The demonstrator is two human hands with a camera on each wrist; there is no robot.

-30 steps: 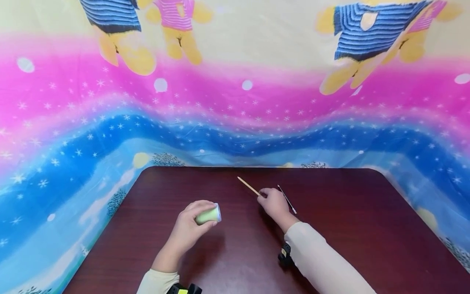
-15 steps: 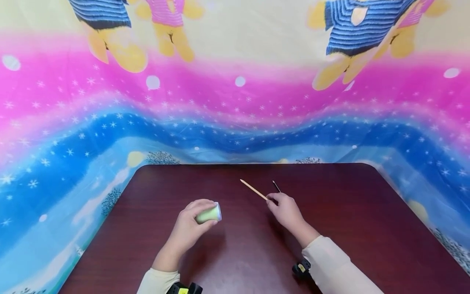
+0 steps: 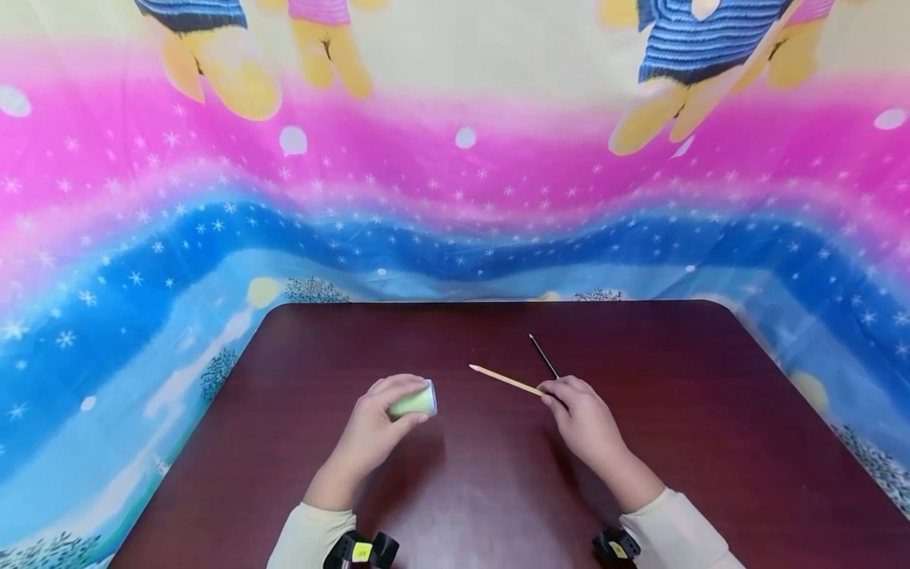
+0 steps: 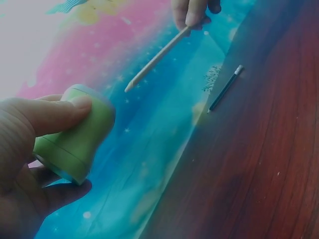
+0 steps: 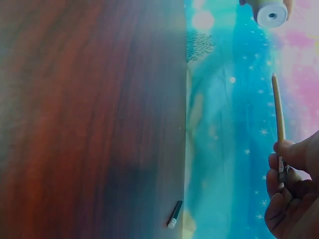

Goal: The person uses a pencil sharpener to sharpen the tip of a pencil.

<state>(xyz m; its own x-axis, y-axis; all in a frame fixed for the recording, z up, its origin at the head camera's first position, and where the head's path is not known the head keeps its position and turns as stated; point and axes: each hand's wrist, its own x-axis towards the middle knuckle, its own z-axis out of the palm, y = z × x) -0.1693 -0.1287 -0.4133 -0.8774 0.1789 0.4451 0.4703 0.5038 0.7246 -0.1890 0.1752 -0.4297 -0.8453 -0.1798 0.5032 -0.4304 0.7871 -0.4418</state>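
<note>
Screened nook: printed cloth behind table.

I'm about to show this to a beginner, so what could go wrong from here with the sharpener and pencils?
The yellow pencil is apart from the sharpener, whose hole is small, so it might miss.
The left hand has fingertips near that holed end; a stray point could poke one.
The dark pencil lies loose on the table; the right hand might knock it.

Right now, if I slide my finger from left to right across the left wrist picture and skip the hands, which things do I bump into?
Green rounded cylinder, pale wooden pencil, dark slim pencil with a whitish end.
</note>
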